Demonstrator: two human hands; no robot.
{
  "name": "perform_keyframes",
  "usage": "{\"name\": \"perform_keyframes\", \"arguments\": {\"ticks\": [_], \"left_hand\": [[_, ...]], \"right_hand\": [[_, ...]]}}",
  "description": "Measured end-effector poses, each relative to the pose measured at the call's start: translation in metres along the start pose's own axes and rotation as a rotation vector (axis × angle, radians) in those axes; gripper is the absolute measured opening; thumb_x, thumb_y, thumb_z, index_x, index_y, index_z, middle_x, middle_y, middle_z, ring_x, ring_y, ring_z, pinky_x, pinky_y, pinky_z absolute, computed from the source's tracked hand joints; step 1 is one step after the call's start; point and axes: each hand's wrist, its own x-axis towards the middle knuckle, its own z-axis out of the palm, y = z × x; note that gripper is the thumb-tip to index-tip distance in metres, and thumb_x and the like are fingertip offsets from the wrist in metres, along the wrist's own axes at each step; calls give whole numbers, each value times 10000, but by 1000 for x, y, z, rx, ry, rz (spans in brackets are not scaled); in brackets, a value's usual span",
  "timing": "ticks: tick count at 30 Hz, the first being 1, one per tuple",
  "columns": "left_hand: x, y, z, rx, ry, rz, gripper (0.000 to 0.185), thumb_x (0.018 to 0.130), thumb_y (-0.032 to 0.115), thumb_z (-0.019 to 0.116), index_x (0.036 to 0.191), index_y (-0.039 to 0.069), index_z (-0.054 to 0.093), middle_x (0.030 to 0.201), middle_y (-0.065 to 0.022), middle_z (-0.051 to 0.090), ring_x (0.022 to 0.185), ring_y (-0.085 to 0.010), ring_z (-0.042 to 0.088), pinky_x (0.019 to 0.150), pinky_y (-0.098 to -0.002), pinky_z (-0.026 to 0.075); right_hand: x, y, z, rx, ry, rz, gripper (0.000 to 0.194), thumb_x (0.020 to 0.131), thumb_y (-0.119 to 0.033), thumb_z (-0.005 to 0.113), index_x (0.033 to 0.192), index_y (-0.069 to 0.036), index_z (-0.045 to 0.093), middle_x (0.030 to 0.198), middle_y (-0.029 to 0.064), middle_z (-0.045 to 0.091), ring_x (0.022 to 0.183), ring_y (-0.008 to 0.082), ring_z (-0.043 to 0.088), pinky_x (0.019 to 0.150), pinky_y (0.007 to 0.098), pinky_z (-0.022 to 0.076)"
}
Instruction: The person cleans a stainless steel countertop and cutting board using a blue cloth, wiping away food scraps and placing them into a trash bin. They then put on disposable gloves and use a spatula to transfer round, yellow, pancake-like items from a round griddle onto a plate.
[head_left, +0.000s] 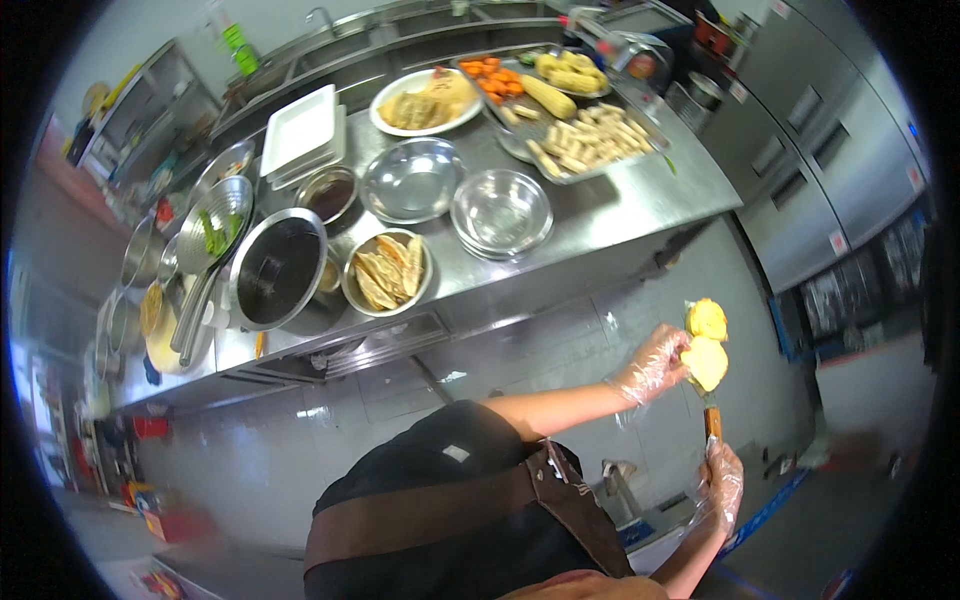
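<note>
My right hand (724, 480), in a clear plastic glove, grips the wooden handle of a spatula (713, 424). Two rounded yellow food pieces lie along its blade: a pale yellow piece (705, 363) nearer the handle and a more golden piece (706, 319) beyond it. They hide most of the blade, and I cannot tell what food they are. My left hand (654, 361), also gloved, has its fingertips pinched at the left edge of the pale piece. Both hands are held out over the tiled floor, away from the steel table (637, 206).
On the table stand a tray (570, 180) of carrots, corn and pale cut sticks, an oval plate (386, 127) of food, steel bowls (501, 210), a pot of dark liquid (277, 270) and white trays (298, 127). Steel refrigerators (810, 150) rise at the right.
</note>
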Motion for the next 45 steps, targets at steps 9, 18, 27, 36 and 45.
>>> {"name": "perform_keyframes", "arguments": {"ticks": [9,18,27,36,45], "left_hand": [[101,66,-223,356,477,118,286,772,55,697,1013,43,544,990,-84,501,827,-168,578,715,-293,504],[161,21,-408,513,686,-150,334,813,82,668,1122,18,558,1114,-141,576,981,-215,595,858,-324,490],[214,31,-490,340,730,-405,560,868,310,611,1366,127,433,1254,-113,565,1200,-215,502,997,-302,391],[86,42,-448,-300,962,-668,441,849,257,660,1232,72,545,1263,-95,554,1162,-252,530,1011,-386,401],[21,47,-386,-416,1114,-717,346,862,185,661,1164,41,574,1148,-90,616,1025,-208,592,914,-334,477]], "right_hand": [[112,-188,169,-162,-426,-257,292,864,-363,612,732,-117,527,574,-69,396,463,33,338,412,200,231],[233,-281,376,-205,-846,-162,333,837,-401,654,721,-103,559,555,-40,450,438,67,359,405,229,260],[344,-321,573,-95,-930,-68,334,868,-349,635,676,-93,540,541,-6,479,431,99,392,400,241,283],[426,-377,731,-84,-880,-176,342,903,-293,591,647,-89,494,521,29,441,413,151,383,384,294,306],[424,-397,787,115,-904,5,224,915,-191,542,738,-80,462,511,18,408,364,159,346,363,291,286]]}}
